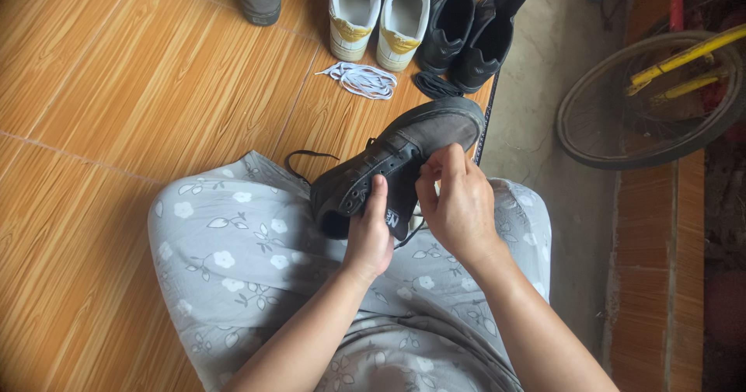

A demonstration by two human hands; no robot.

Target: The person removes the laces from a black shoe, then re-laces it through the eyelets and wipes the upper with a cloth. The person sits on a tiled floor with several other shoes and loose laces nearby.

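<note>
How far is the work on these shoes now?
Done: nothing looks finished. The white sneakers and the black pair stand on the floor without laces, and a white lace bundle and a black one lie loose beside them. In hand: the left hand steadies the dark shoe on the lap while the right hand works its lace at the eyelets. Left: that shoe and both pairs.

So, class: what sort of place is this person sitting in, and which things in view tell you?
Probably a home entryway or porch: pairs of shoes lined up on the wood-pattern floor, and a bicycle wheel parked beside the bare concrete strip.
</note>
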